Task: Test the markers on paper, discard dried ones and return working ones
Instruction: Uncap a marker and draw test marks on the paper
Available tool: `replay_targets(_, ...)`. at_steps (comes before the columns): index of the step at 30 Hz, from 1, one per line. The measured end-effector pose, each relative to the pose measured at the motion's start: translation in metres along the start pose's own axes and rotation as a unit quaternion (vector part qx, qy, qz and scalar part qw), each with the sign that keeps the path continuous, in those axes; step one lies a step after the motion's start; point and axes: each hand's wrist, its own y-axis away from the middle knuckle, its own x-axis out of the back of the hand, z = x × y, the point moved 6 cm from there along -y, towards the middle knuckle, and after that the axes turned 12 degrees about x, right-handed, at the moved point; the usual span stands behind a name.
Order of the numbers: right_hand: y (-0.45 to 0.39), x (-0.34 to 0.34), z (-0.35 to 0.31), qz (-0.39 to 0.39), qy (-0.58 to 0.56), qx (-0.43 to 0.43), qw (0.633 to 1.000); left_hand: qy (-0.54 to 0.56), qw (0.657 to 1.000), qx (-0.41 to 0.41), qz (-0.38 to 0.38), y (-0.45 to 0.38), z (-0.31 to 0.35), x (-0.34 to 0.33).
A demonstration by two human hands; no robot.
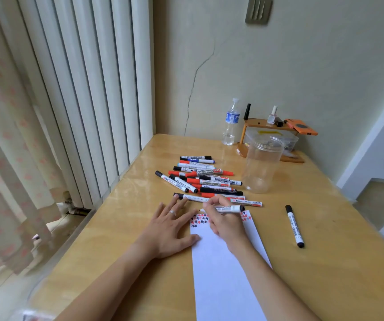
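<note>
The right hand (223, 218) pinched a marker (229, 208) over the paper's (223, 274) far end, fingers curled round it; the left hand (170, 230) lay flat, steadying the sheet's left edge mid-counter (325, 274). Best: a short, light stroke on bare paper beside the scribbles.

Right hand (223, 218) grips a marker (229, 208) over marked paper (223, 262); left hand (171, 230) presses flat beside it.

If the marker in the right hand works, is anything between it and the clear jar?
Partly. The pile of markers lies beyond the right hand, left of the clear jar. The direct line from the held marker runs over the pile's near-right end; lifted over, nothing visible blocks the open mouth.
</note>
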Motion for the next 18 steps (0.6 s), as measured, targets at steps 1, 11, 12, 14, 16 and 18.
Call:
replay_targets(1,-0.001,0.002,0.002,0.017,0.013,0.006,1.000,0.000,1.000,0.002,-0.003,0.000,-0.001,0.000)
replay_targets(11,0.007,0.007,0.014,-0.012,0.073,-0.042,0.996,0.011,1.000,-0.001,-0.003,-0.004,-0.003,-0.001)
replay_targets(12,0.007,0.007,0.015,-0.009,0.070,-0.045,0.997,0.009,1.000,-0.002,-0.004,-0.004,-0.003,-0.001)
replay_targets(14,0.008,0.006,0.014,-0.007,0.060,-0.047,0.997,0.006,1.000,-0.002,-0.003,-0.004,-0.004,-0.002)
replay_targets(16,0.009,0.005,0.013,-0.012,0.056,-0.046,0.997,0.006,1.000,-0.002,0.000,-0.004,-0.004,-0.003)
replay_targets(18,0.009,0.004,0.014,-0.014,0.057,-0.044,0.997,0.007,1.000,-0.003,0.002,-0.005,-0.005,-0.003)
